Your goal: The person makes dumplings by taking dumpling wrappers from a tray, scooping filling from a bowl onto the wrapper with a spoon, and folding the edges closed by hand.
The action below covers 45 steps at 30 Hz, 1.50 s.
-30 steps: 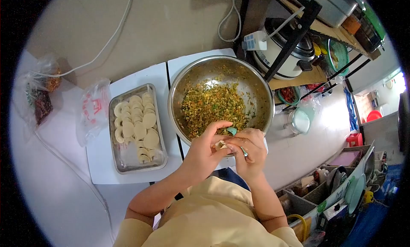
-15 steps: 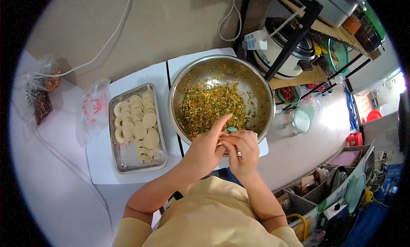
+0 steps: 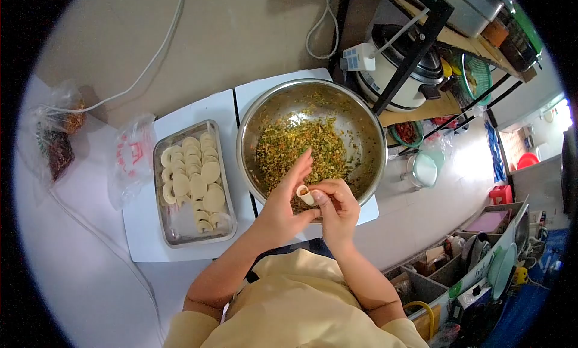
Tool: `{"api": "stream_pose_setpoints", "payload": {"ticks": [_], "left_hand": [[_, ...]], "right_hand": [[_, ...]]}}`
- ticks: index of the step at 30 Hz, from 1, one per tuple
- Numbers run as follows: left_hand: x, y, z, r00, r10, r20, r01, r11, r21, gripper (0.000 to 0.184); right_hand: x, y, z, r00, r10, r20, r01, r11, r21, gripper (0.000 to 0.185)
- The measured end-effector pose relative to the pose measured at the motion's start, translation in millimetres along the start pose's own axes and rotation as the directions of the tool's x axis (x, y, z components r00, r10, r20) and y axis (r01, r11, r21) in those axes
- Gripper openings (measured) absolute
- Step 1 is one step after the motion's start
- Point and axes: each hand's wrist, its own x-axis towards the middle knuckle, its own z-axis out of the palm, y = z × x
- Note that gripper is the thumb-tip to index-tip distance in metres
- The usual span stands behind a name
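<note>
Over the near rim of a steel bowl (image 3: pixel 368 173), my two hands meet around a small dumpling (image 3: pixel 308 197) of pale dough, folded over with brownish filling showing at its end. My right hand (image 3: pixel 340 214) pinches the dumpling between thumb and fingers. Beside it, my left hand (image 3: pixel 283 206) has its fingers stretched out and its thumb apart, the dumpling close against its palm side. Chopped green, yellow and orange filling (image 3: pixel 301 137) lies in the bowl. To the left, a metal tray (image 3: pixel 226 236) holds several round, overlapping dough wrappers (image 3: pixel 197 185).
The bowl and tray stand on a white table (image 3: pixel 141 239) by the wall. Plastic bags (image 3: pixel 133 155) lie to the left. At right, a rack holds a rice cooker (image 3: pixel 391 77) and a power strip (image 3: pixel 359 58). Storage bins (image 3: pixel 424 288) stand lower right.
My hands have drawn slightly apart and toward me, and the dumpling now shows between them. My left fingers are straighter. The teal item by my right hand is no longer visible.
</note>
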Motion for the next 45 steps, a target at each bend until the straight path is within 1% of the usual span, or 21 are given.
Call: {"api": "stream_pose_setpoints", "payload": {"ticks": [1, 3, 4, 6, 9, 11, 13, 17, 19, 21, 22, 24, 27, 32, 34, 36, 38, 40, 41, 43, 45], "left_hand": [[-2, -9, 1, 1.000, 0.000, 0.000, 0.000, 1.000, 0.000, 0.075], [-5, -22, -2, 0.964, -0.248, 0.094, 0.265, 0.890, -0.370, 0.060], [-7, -23, -4, 0.964, -0.248, 0.091, 0.264, 0.890, -0.371, 0.060], [-10, -20, -7, 0.947, -0.302, 0.107, 0.318, 0.924, -0.211, 0.037], [-13, -11, -3, 0.972, -0.233, 0.029, 0.230, 0.918, -0.322, 0.029], [-15, -7, -3, 0.973, -0.225, 0.041, 0.225, 0.905, -0.362, 0.029], [-16, -2, -3, 0.975, -0.215, 0.056, 0.219, 0.890, -0.400, 0.029], [-18, 3, -1, 0.977, -0.193, 0.096, 0.214, 0.909, -0.358, 0.030], [-19, 3, -1, 0.976, -0.178, 0.125, 0.212, 0.909, -0.358, 0.031], [-19, 6, -1, 0.974, -0.162, 0.157, 0.195, 0.955, -0.224, 0.030], [-19, 6, -1, 0.974, -0.162, 0.158, 0.196, 0.955, -0.224, 0.030], [-21, 7, 1, 0.967, -0.200, 0.159, 0.246, 0.896, -0.371, 0.029], [-20, 4, -2, 0.963, -0.210, 0.166, 0.260, 0.880, -0.397, 0.029], [-19, 5, -4, 0.961, -0.168, 0.217, 0.228, 0.929, -0.291, 0.029], [-20, 6, -3, 0.955, -0.182, 0.235, 0.243, 0.934, -0.263, 0.028], [-21, 7, 0, 0.951, -0.195, 0.240, 0.291, 0.827, -0.481, 0.026], [-19, 4, -3, 0.943, -0.207, 0.261, 0.308, 0.842, -0.444, 0.025], [-19, 3, -6, 0.935, -0.221, 0.278, 0.323, 0.854, -0.407, 0.024], [-18, 2, -6, 0.938, -0.211, 0.276, 0.315, 0.854, -0.414, 0.024], [-18, 2, -7, 0.940, -0.202, 0.274, 0.306, 0.853, -0.422, 0.023], [-17, 1, -7, 0.918, -0.216, 0.334, 0.351, 0.833, -0.427, 0.024]], "right_hand": [[1, -1, 0, 1.000, 0.011, -0.019, -0.010, 0.999, 0.047, 0.008], [4, -3, 1, 0.999, -0.031, -0.020, 0.032, 0.998, 0.055, 0.009], [5, -5, 1, 0.997, -0.072, -0.021, 0.074, 0.995, 0.063, 0.009], [4, -10, -1, 0.997, -0.076, -0.003, 0.076, 0.996, 0.055, 0.012], [4, -18, -8, 0.995, -0.097, 0.037, 0.095, 0.994, 0.060, 0.017], [6, -23, -14, 0.992, -0.113, 0.060, 0.108, 0.991, 0.072, 0.021], [11, -27, -20, 0.947, -0.275, 0.166, 0.290, 0.955, -0.067, 0.026], [12, -33, -24, 0.951, -0.255, 0.175, 0.280, 0.950, -0.137, 0.023], [14, -32, -27, 0.920, -0.339, 0.194, 0.377, 0.903, -0.208, 0.018], [15, -34, -25, 0.911, -0.371, 0.181, 0.407, 0.879, -0.248, 0.016], [15, -35, -25, 0.899, -0.403, 0.170, 0.436, 0.852, -0.289, 0.015], [14, -33, -26, 0.901, -0.405, 0.156, 0.434, 0.854, -0.287, 0.015], [17, -37, -30, 0.909, -0.378, 0.174, 0.413, 0.871, -0.266, 0.015], [19, -40, -31, 0.902, -0.343, 0.261, 0.413, 0.863, -0.291, 0.017], [22, -37, -28, 0.872, -0.422, 0.247, 0.484, 0.816, -0.315, 0.021], [22, -36, -27, 0.875, -0.422, 0.237, 0.480, 0.818, -0.317, 0.019], [22, -36, -26, 0.877, -0.422, 0.228, 0.477, 0.820, -0.316, 0.018], [23, -37, -25, 0.915, -0.337, 0.223, 0.387, 0.891, -0.239, 0.008], [24, -38, -25, 0.914, -0.337, 0.226, 0.387, 0.890, -0.239, 0.008], [26, -38, -26, 0.855, -0.395, 0.336, 0.488, 0.832, -0.263, 0.008], [25, -38, -25, 0.871, -0.379, 0.314, 0.465, 0.843, -0.272, 0.010]]}}
